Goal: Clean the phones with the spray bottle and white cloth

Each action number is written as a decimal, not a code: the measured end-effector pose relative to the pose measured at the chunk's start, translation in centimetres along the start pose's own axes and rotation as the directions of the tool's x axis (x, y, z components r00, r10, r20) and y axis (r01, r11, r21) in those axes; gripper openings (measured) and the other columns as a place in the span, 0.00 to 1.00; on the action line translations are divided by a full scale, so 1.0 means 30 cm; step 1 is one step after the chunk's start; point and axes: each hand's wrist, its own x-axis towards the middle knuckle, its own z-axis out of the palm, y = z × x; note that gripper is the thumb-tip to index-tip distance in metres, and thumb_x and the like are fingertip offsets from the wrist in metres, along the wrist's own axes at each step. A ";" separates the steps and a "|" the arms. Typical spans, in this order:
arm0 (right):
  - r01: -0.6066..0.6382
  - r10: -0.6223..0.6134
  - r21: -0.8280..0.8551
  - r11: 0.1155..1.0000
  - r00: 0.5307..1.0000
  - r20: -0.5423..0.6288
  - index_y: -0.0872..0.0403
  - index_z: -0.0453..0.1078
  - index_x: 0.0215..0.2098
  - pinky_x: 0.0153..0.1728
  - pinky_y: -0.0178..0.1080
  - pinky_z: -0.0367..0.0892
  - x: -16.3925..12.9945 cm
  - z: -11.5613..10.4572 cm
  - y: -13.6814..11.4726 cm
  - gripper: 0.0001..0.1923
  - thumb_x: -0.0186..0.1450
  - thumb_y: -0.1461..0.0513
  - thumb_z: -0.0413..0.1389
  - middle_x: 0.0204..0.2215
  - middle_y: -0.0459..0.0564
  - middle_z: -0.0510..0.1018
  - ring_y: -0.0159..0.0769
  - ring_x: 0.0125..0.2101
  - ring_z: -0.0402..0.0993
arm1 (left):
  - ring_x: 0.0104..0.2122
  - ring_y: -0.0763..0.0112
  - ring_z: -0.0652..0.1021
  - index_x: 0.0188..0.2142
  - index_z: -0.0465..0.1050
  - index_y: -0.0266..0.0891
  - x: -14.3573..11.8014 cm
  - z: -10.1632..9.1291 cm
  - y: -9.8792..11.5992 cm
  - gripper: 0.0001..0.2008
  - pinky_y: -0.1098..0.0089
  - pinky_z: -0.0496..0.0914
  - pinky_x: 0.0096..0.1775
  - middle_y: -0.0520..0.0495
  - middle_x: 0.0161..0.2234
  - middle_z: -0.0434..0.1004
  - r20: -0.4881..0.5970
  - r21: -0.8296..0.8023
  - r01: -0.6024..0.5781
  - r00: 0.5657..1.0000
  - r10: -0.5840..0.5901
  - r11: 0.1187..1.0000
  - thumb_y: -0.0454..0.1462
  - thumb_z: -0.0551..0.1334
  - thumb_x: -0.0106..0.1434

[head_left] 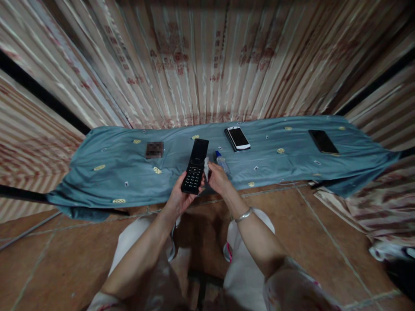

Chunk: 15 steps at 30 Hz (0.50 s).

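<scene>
A black flip phone point(195, 167), unfolded with its keypad facing up, rests in my left hand point(180, 196), whose fingers wrap round its lower half. Close by on its right side, my right hand point(219, 178) pinches a small white wipe or tissue point(206, 167). Whether the white piece touches the phone's edge, I cannot tell. Just beyond my right hand a clear bottle with a blue cap point(221, 161) lies on the blue cloth.
A blue patterned cloth point(275, 166) covers the long narrow table. On it lie a white smartphone point(239, 138) atop a dark item, a black phone point(323, 141) at right and a blurred-out dark object point(154, 149) at left. Pleated curtains point(194, 65) hang behind.
</scene>
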 end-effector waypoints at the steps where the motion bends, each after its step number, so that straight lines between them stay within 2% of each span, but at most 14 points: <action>1: -0.020 0.020 0.007 1.000 1.000 0.004 0.52 0.69 0.27 0.19 0.33 0.63 -0.003 0.004 -0.007 0.16 0.56 0.51 0.67 0.17 0.39 0.71 0.29 0.17 0.65 | 0.28 0.70 0.78 0.46 0.74 0.27 -0.005 0.005 0.002 0.23 0.74 0.73 0.26 0.37 0.34 0.80 -0.001 -0.014 0.013 1.000 -0.013 1.000 0.42 0.46 0.73; 4: -0.025 0.025 -0.016 1.000 1.000 0.008 0.52 0.69 0.26 0.17 0.32 0.62 -0.009 0.009 -0.016 0.16 0.57 0.51 0.67 0.16 0.39 0.70 0.29 0.16 0.64 | 0.26 0.70 0.78 0.44 0.74 0.27 -0.012 0.017 0.004 0.23 0.75 0.72 0.25 0.38 0.32 0.80 -0.028 -0.011 0.022 0.999 -0.023 1.000 0.41 0.45 0.74; 8: 0.040 -0.041 -0.059 0.997 0.999 -0.026 0.53 0.69 0.25 0.18 0.32 0.60 -0.003 0.008 -0.006 0.16 0.55 0.52 0.67 0.17 0.39 0.71 0.28 0.17 0.64 | 0.27 0.67 0.80 0.44 0.74 0.27 -0.006 0.016 0.001 0.22 0.72 0.74 0.27 0.38 0.30 0.81 -0.073 0.098 0.009 0.997 -0.001 0.995 0.40 0.46 0.73; 13: 0.163 -0.169 -0.052 0.985 0.969 -0.182 0.52 0.68 0.21 0.25 0.31 0.63 0.015 0.008 0.014 0.15 0.50 0.55 0.69 0.18 0.40 0.73 0.28 0.22 0.67 | 0.27 0.66 0.80 0.43 0.73 0.31 0.016 -0.008 -0.008 0.21 0.65 0.78 0.34 0.41 0.30 0.81 -0.119 0.201 -0.012 0.992 0.036 0.979 0.44 0.48 0.73; 15: 0.185 -0.193 -0.056 0.981 0.955 -0.226 0.52 0.68 0.20 0.25 0.32 0.62 0.020 0.010 0.020 0.14 0.49 0.56 0.67 0.18 0.41 0.73 0.28 0.22 0.67 | 0.29 0.65 0.81 0.42 0.73 0.33 0.028 -0.022 -0.016 0.19 0.62 0.78 0.36 0.41 0.33 0.80 -0.098 0.251 -0.068 0.991 0.096 0.966 0.48 0.56 0.69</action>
